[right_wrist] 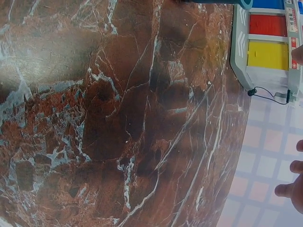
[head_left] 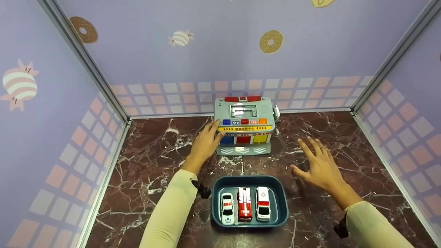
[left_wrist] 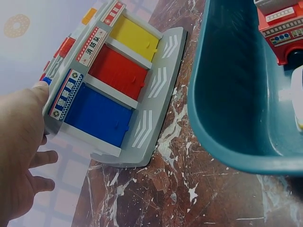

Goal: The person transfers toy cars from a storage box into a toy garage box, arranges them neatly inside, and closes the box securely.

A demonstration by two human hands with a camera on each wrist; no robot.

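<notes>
A toy garage [head_left: 244, 119] with a grey body stands near the back wall. Its blue, red and yellow doors [left_wrist: 122, 71] are closed, and a grey ramp lies in front. At its left side is my left hand [head_left: 205, 141], fingers mostly straight and thumb touching the front upper corner; in the left wrist view this hand [left_wrist: 19, 146] sits beside the blue door. My right hand [head_left: 320, 168] hovers over the table to the garage's right, fingers spread, holding nothing. In the right wrist view only fingertips [right_wrist: 296, 189] show at the edge.
A dark teal tray [head_left: 284, 203] in front of the garage holds a white police car [head_left: 227, 210], a red fire truck [head_left: 245, 206] and a white ambulance [head_left: 263, 205]. A corded white handset [head_left: 276, 112] hangs on the garage's right side. Patterned walls enclose the marbled table [head_left: 155, 206].
</notes>
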